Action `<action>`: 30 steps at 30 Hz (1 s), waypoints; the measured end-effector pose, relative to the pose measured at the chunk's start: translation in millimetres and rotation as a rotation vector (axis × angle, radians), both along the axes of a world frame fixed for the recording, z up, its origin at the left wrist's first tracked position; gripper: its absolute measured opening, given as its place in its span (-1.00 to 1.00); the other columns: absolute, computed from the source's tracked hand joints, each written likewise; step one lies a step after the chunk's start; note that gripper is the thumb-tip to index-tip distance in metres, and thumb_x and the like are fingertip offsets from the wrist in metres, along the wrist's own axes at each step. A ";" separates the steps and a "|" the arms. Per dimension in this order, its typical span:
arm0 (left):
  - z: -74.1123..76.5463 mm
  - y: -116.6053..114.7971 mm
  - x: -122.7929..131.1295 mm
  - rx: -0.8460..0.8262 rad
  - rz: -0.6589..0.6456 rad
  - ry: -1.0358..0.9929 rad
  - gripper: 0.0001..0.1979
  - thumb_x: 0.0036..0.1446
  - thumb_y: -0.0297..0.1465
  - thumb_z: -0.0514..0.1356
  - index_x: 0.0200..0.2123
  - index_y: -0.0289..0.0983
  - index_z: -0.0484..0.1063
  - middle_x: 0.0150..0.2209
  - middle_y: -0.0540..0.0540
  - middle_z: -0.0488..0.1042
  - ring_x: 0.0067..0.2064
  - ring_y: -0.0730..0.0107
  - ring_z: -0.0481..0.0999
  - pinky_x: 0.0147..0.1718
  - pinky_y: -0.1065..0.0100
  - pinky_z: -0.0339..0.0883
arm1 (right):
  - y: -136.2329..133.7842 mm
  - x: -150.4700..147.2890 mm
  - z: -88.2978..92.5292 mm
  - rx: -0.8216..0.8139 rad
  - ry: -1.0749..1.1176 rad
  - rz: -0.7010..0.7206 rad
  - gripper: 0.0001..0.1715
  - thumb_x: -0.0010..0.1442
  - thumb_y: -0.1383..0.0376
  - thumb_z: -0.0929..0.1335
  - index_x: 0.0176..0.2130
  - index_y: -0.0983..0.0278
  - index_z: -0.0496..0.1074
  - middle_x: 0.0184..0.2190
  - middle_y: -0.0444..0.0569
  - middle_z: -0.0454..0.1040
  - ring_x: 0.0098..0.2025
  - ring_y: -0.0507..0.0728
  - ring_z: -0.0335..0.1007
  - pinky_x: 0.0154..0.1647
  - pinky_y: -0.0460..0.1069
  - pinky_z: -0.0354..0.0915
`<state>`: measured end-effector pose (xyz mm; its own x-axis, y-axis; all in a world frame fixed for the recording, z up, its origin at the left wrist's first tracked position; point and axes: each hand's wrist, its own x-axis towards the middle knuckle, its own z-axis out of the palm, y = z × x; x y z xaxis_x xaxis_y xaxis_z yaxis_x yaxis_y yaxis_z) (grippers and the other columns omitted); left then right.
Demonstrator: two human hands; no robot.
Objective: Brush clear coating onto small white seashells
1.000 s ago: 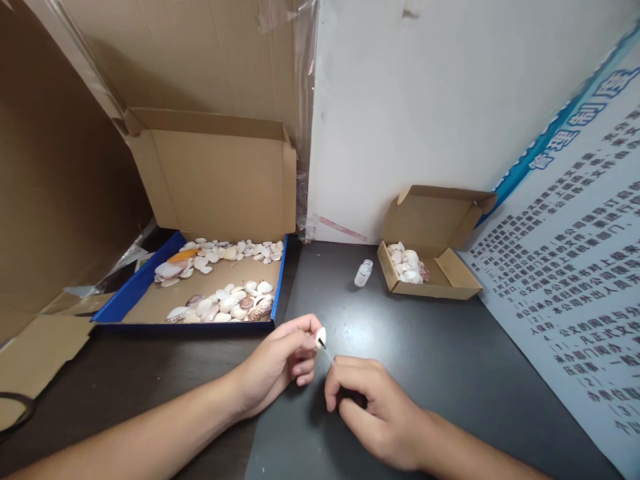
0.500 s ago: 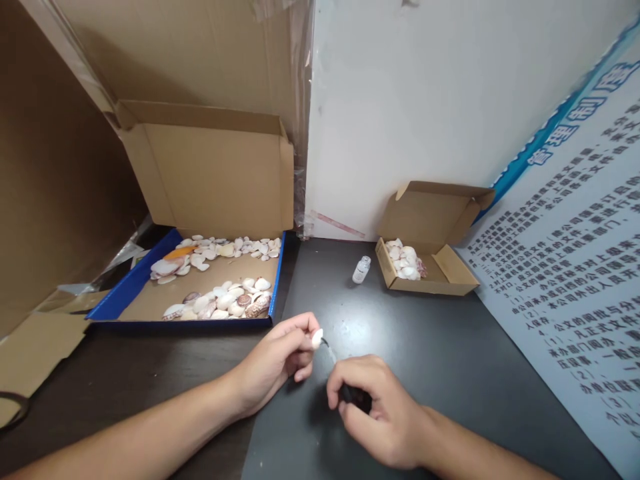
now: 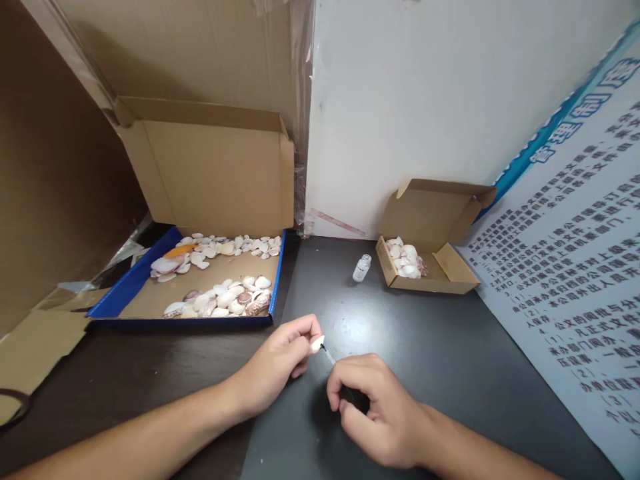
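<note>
Pinched in the fingertips of my left hand [image 3: 277, 367] is a small white seashell [image 3: 317, 345]. My right hand [image 3: 387, 413] is closed around the black cap of a small applicator brush [image 3: 329, 357]. The brush has a thin clear stem, and its dark tip meets the right edge of the shell. Most of the cap is hidden by my fingers. Beyond my hands, a small clear glass bottle [image 3: 361, 269] with a white label stands uncapped on the dark mat.
At left, an open blue-edged cardboard box [image 3: 150, 297] holds shells in two groups. A smaller open cardboard box [image 3: 425, 287] at back right holds a pile of shells. A white panel [image 3: 400, 100] stands behind, and a printed poster [image 3: 565, 267] leans at right.
My left hand has turned slightly, tilting the shell against the brush tip. The right hand has barely moved and keeps its hold on the brush.
</note>
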<state>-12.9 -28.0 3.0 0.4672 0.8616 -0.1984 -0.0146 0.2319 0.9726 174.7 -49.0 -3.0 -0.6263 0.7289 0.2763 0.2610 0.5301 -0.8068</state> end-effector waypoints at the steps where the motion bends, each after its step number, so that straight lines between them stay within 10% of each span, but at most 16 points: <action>1: 0.8 0.1 -0.1 0.005 0.005 0.011 -0.90 0.06 -0.37 0.04 -0.46 -0.22 0.14 -0.58 0.13 0.04 -0.54 0.51 0.01 -0.55 0.37 -0.12 | 0.3 0.0 -0.1 -0.002 -0.002 -0.009 -0.85 -0.13 0.47 0.20 -0.49 0.23 0.25 -0.64 -0.21 0.20 -0.60 -0.01 0.12 -0.51 -0.12 0.08; 30: 3.2 0.7 -1.5 0.038 -0.005 0.030 -0.85 0.08 -0.33 0.06 -0.48 -0.22 0.14 -0.55 0.12 0.05 -0.52 0.50 0.01 -0.54 0.36 -0.11 | 0.5 1.3 1.2 0.102 0.008 -0.071 -0.84 -0.01 0.49 0.20 -0.44 0.23 0.22 -0.57 -0.19 0.25 -0.54 0.00 0.14 -0.47 -0.10 0.07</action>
<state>-14.5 -27.4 6.2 0.4657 0.8665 -0.1796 0.0159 0.1947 0.9807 176.0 -48.6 -1.8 -0.5714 0.7395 0.3558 0.2948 0.5896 -0.7520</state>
